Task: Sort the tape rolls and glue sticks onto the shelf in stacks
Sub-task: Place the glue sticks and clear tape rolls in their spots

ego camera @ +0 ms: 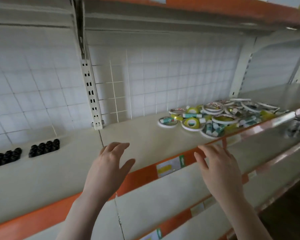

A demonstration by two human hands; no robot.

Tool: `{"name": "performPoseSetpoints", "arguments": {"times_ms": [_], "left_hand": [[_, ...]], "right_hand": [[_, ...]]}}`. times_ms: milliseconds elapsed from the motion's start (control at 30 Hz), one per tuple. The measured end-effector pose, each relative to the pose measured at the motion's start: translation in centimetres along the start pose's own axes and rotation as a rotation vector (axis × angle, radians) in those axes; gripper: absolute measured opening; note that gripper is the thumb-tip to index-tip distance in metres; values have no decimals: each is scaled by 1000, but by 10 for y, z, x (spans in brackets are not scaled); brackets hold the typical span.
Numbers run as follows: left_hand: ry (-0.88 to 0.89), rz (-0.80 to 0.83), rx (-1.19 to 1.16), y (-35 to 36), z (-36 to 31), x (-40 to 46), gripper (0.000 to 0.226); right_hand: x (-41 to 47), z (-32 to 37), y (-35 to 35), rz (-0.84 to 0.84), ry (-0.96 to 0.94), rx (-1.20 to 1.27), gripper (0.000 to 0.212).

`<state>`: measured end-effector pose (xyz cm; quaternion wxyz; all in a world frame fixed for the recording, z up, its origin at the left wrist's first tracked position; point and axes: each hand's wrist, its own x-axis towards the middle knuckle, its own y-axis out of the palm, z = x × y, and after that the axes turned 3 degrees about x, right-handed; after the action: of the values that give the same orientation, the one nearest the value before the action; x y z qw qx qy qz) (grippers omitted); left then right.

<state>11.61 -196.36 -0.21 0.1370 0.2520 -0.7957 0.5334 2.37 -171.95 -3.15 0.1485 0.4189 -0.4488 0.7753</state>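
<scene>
Both hands are empty w/ fingers spread: left hand [109, 163] over the shelf [145, 144], right hand [216, 163] at its orange front edge. Tape rolls [190, 122] & glue sticks [190, 115] lie mixed in a pile on the shelf's right side.

Hands: two, left hand [109, 163] and right hand [218, 168]
Black blocks: two [44, 147], [4, 157]
Tape rolls [191, 123] and glue sticks [167, 120]: one jumbled heap, too tangled to count
</scene>
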Motion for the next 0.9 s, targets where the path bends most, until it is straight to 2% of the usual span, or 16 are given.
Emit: {"name": "performPoseSetpoints", "arguments": {"times_ms": [200,333,467,633,767,900], "left_hand": [[65,-17,-31,66,-34,77,44],[92,-6,-28,93,-58,116,45],[81,-9,6,113,-77,140,43],[7,-43,67,141,-99,156,42],[-125,-78,119,162,-122,153,38],[-240,-89,174,175,-146,149,45]], "right_hand": [[42,-74,34,19,10,-12,19],[78,-113,46,-25,-4,-33,17],[104,-146,59,3,1,-15,17],[131,-187,78,88,-51,101,16],[141,-214,87,189,-166,154,21],[146,-229,87,285,-269,216,24]]}}
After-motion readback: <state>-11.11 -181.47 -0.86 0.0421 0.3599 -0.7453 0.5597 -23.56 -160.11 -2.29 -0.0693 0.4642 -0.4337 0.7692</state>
